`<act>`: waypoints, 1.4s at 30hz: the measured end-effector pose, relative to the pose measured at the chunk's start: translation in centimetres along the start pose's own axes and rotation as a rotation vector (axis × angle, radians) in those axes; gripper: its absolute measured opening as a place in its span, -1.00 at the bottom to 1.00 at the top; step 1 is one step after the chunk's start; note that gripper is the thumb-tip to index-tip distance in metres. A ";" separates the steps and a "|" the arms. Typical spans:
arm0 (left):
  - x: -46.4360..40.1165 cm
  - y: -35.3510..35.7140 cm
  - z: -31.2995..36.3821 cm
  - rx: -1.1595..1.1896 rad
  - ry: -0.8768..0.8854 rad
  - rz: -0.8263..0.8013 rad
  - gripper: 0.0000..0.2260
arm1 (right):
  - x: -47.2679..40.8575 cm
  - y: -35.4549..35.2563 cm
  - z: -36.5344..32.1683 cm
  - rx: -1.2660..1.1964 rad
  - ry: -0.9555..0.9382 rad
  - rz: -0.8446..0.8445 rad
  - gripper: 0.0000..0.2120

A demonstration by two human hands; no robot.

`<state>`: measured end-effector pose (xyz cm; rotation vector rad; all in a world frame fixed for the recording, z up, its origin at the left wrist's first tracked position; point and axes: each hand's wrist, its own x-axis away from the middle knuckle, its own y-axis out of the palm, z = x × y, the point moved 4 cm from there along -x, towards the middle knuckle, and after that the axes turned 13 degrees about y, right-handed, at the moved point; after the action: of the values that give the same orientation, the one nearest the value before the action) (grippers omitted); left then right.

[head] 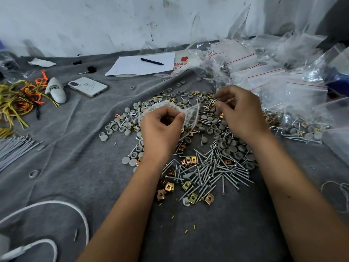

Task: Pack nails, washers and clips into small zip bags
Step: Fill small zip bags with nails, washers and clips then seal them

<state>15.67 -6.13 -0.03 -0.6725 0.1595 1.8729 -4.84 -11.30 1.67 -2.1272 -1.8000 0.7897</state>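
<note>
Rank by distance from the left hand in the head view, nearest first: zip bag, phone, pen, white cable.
1. zip bag: pinched in the left hand.
2. phone: up-left on the cloth.
3. pen: far side, on the paper.
4. white cable: near-left corner. Close to the pen's distance; order uncertain.

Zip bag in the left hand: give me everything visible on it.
The small clear plastic zip bag has a red line along one edge. It is crumpled and tilted, held above the pile of grey round caps on the grey cloth. The left hand pinches its near side with curled fingers. Small parts show inside it; what kind is unclear.
</note>
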 end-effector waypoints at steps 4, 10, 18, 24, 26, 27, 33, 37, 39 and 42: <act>-0.1 0.0 -0.1 0.013 -0.017 0.011 -0.85 | 1.3 1.1 -2.4 -0.321 -0.134 -0.196 -0.86; -0.1 0.1 0.0 0.026 -0.010 0.004 -0.83 | 2.4 2.4 -3.7 -0.487 -0.138 -0.404 -0.89; -0.2 -0.3 -0.3 0.017 -0.053 0.049 -0.89 | 1.4 2.2 -2.3 -0.482 -0.037 -0.348 -0.93; -0.3 -0.5 -0.4 -0.004 -0.079 0.107 -0.89 | -0.1 1.2 0.4 -0.048 0.019 -0.105 -0.92; -0.2 -0.4 -0.4 -0.008 -0.077 0.107 -0.89 | -0.1 1.3 0.8 0.097 0.028 -0.097 -0.93; -0.3 -0.5 -0.4 -0.010 -0.074 0.107 -0.89 | 0.0 1.3 0.8 0.133 0.032 -0.099 -0.92; -0.3 -0.5 -0.8 -0.006 -0.081 0.143 -0.77 | -0.4 1.7 0.7 0.214 0.013 -0.030 -0.86; -0.4 -0.8 -1.0 0.034 -0.100 0.216 -0.75 | -2.2 3.2 -0.5 0.351 -0.029 -0.043 -0.94; -0.4 -1.0 -1.1 0.050 -0.110 0.237 -0.76 | -3.3 4.2 -1.3 0.419 -0.063 -0.087 -0.92; -0.5 -1.0 -1.2 0.061 -0.118 0.244 -0.76 | -5.2 5.6 -2.1 0.549 -0.053 -0.212 -0.88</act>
<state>17.16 -6.61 -0.57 -0.5177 0.2294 2.1264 0.50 -17.16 1.75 -1.5527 -1.5624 1.1320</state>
